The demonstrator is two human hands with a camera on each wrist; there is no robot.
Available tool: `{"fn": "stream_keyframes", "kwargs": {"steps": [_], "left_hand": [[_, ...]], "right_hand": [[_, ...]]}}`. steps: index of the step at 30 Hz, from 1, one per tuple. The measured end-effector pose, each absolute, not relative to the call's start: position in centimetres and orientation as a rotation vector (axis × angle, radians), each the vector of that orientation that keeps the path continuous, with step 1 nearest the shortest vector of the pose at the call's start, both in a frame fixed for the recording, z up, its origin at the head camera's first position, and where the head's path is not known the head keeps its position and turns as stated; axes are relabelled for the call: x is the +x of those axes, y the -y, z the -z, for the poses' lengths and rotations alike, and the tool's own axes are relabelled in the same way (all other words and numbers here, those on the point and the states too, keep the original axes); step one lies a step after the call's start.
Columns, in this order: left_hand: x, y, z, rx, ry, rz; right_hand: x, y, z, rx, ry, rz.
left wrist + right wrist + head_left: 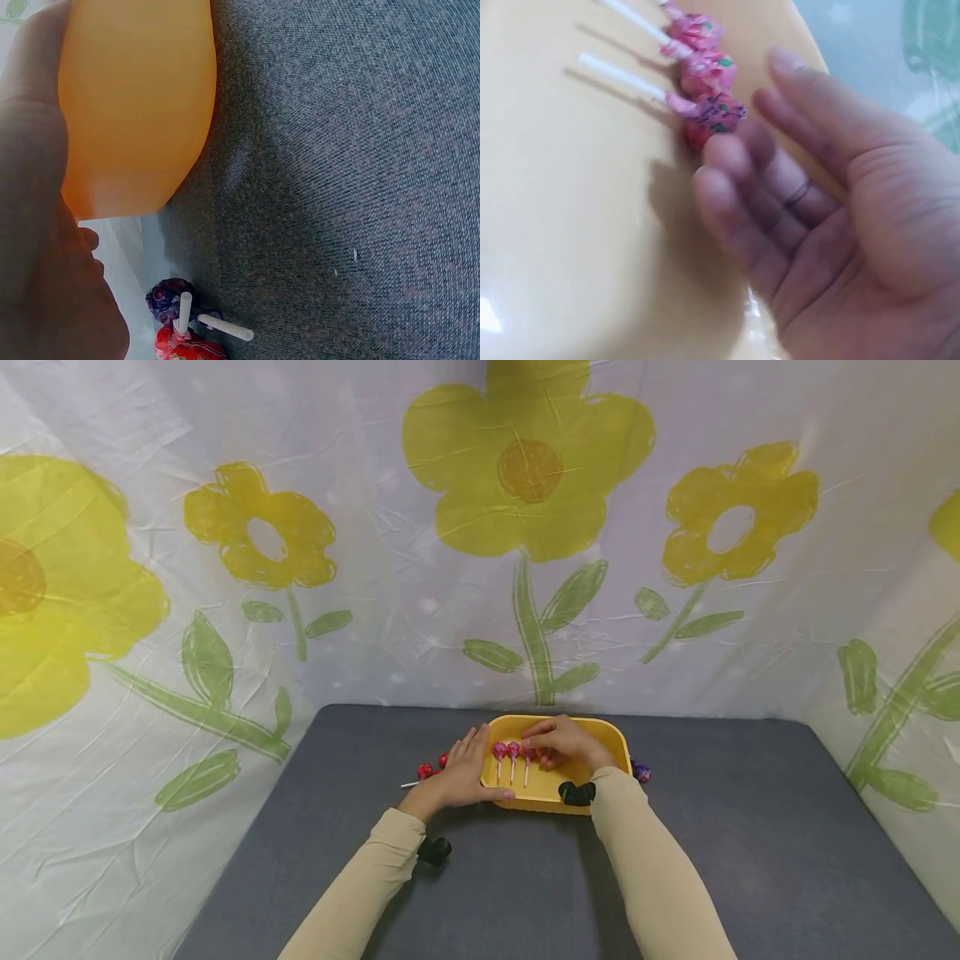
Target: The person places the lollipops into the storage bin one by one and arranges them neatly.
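Observation:
Three pink-wrapped lollipops (513, 750) lie side by side in a yellow plastic tray (555, 795), their white sticks toward the front. My right hand (564, 741) is inside the tray, fingers loosely bent. In the right wrist view its fingertips are right at the head of the nearest lollipop (716, 112), with thumb and fingers apart. My left hand (467, 770) rests against the tray's left end, fingers straight along the side and thumb along the front rim. The left wrist view shows the tray's orange-looking outer wall (139, 112) beside that hand.
Red-wrapped lollipops (425, 771) lie on the dark grey table (517, 893) left of the tray. A purple-wrapped lollipop (169, 300) is among them. More purple wrappers (642, 772) show just beyond the tray's right end. A flower-printed curtain (360, 643) stands behind the table.

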State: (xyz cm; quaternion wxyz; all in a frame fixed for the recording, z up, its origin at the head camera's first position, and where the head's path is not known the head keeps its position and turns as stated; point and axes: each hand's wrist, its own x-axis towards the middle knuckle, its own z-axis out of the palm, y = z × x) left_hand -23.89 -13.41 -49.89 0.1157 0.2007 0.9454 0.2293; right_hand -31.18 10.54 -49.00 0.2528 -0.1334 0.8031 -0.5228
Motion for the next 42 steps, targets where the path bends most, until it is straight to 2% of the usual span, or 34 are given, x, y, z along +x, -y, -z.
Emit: {"fn": "stream_keyframes", "kwargs": {"steps": [14, 34, 42], "left_hand": [[-24.0, 13.4, 50.0, 0.592, -2.785, -0.645], [-24.1, 13.4, 49.9, 0.563, -2.766, -0.666], [-23.9, 13.6, 49.8, 0.568, -2.743, -0.695]], "right_hand": [[-31.7, -10.8, 45.6, -0.507, -2.350, 1.179], [-29.7, -14.8, 42.5, -0.662, -2.431, 1.180], [-28.6, -16.7, 42.1, -0.574, -2.542, 1.165]]}}
